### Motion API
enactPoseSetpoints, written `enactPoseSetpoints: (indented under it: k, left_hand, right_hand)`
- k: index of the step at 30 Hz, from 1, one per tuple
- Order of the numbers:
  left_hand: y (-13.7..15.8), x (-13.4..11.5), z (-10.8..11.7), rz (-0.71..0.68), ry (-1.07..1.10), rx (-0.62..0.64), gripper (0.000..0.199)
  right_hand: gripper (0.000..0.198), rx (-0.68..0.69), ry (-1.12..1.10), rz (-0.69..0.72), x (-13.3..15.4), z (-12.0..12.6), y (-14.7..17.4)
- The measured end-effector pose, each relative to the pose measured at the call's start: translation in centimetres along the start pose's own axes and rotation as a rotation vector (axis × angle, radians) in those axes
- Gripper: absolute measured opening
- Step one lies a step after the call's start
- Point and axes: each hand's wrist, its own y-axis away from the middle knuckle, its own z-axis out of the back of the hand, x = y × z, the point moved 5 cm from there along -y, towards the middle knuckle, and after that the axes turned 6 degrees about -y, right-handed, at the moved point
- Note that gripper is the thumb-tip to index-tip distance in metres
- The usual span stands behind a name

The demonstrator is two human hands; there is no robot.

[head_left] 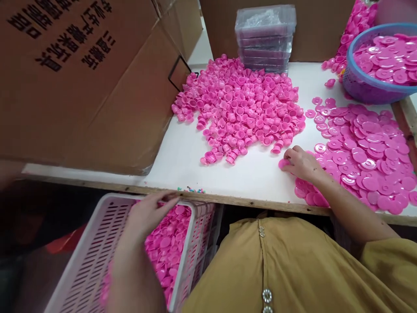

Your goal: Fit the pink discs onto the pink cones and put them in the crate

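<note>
My right hand [302,163] pinches a small pink saucer [284,164] just above the white tabletop, at the left edge of a spread of pink saucers [368,152]. Left of it lies a large heap of tiny pink toy cups [247,104]. Over a white slatted basket [107,213] below the table edge, my left hand [151,215] has its fingers stretched out, thumb apart, and nothing visible in them. Pink pieces [169,243] fill the basket, partly hidden by my left forearm.
A big cardboard box [81,95] stands on the table's left. Clear plastic boxes [265,39] are stacked behind the cups. At the back right is a blue basket [353,65] of saucers. Tiny coloured bits [192,190] lie by the wooden front edge [234,200].
</note>
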Motion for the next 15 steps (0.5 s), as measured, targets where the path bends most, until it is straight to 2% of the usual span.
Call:
enactPoseSetpoints:
  k: [4,7,10,13,15]
  left_hand:
    - [-3.4,-9.9,-3.1,-0.127,0.154,-0.153,0.044]
    - [-6.0,-15.4,-5.1,-0.214,0.139,-0.215,0.037]
    - [-7.0,-17.2,-6.3,-0.247,0.083,-0.206,0.026]
    - [-6.0,-16.2,-6.6,-0.259,0.162,-0.189,0.023]
    - [-4.8,-15.3,-6.8,-0.261,0.284,-0.137,0.022]
  right_hand:
    - [0.002,0.032,-0.008,0.091,1.3,-0.5,0.4]
    - [0.015,0.041,0.049,0.161,2.4,-1.0,1.2]
    - [0.017,0.07,0.016,0.284,3.4,-1.7,2.2]
    - [0.011,0.075,-0.059,0.373,3.6,-2.1,2.8]
    - [0.013,0.042,-0.089,0.352,3.2,-2.2,2.8]
